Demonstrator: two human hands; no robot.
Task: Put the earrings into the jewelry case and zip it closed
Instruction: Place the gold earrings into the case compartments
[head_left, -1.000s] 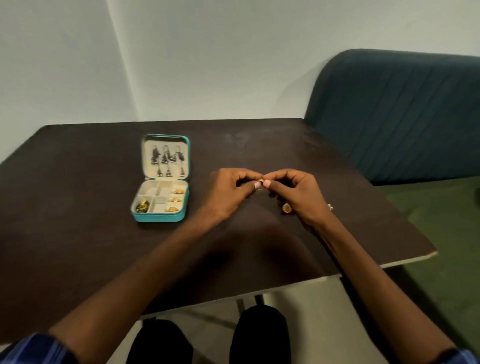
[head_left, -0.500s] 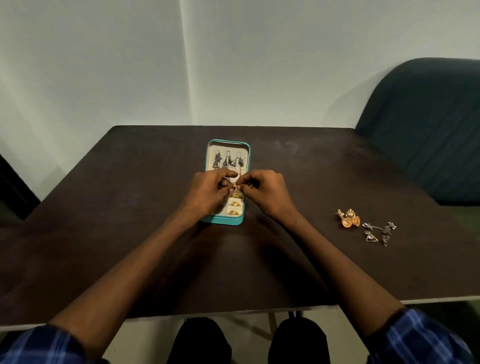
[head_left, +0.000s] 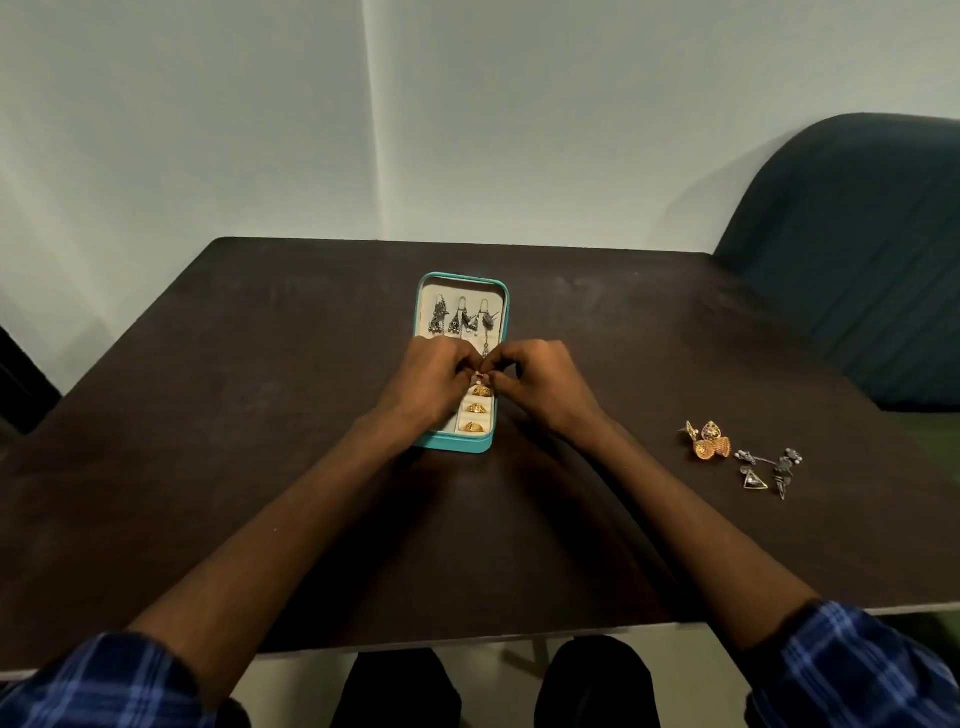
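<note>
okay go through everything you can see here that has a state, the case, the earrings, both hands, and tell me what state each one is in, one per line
jewelry case: open, lid flat back on the table, unzipped.
dark earrings: hung in the lid.
gold pieces: seated in the tray's right-hand slots.
small gold earring: pinched between both hands over the tray.
left hand: pinching the earring.
right hand: pinching it too.
gold earrings: loose on the table.
silver earrings: loose beside them.

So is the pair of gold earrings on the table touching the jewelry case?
Apart. The head view shows the gold earrings lying well right of the jewelry case, with bare dark table and the right forearm between them.
</note>
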